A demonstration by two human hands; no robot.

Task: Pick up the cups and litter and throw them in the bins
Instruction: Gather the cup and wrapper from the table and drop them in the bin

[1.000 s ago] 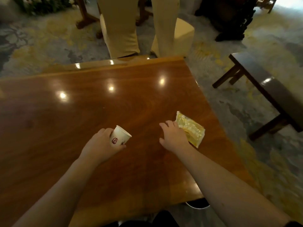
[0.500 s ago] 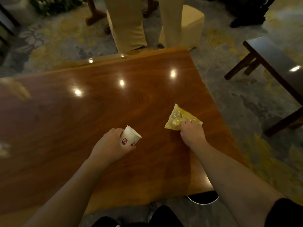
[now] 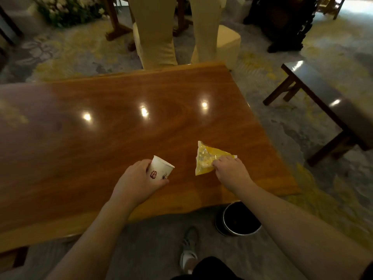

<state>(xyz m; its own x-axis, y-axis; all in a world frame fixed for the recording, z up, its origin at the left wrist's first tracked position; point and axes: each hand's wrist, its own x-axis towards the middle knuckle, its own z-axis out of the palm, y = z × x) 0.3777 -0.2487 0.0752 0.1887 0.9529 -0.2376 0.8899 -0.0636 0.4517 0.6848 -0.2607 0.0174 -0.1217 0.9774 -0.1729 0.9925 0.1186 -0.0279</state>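
Note:
My left hand (image 3: 139, 180) is closed around a white paper cup (image 3: 160, 168) with a red mark, tilted with its mouth toward the upper right, just above the wooden table (image 3: 101, 138). My right hand (image 3: 232, 171) pinches the near edge of a yellow plastic wrapper (image 3: 205, 156), whose far end still lies near the table's right front part. A round bin (image 3: 238, 219) with a metal rim and dark inside stands on the floor just below the table's front edge, under my right forearm.
Two cream-covered chairs (image 3: 157, 37) stand at the table's far edge. A dark wooden bench (image 3: 327, 102) is to the right on the patterned carpet. My shoe (image 3: 188, 251) shows on the floor near the bin.
My right hand reached over the yellow wrapper, took hold of it and drew it back and up at one end. My view pulled back, so the bin shows now. The left hand kept the cup.

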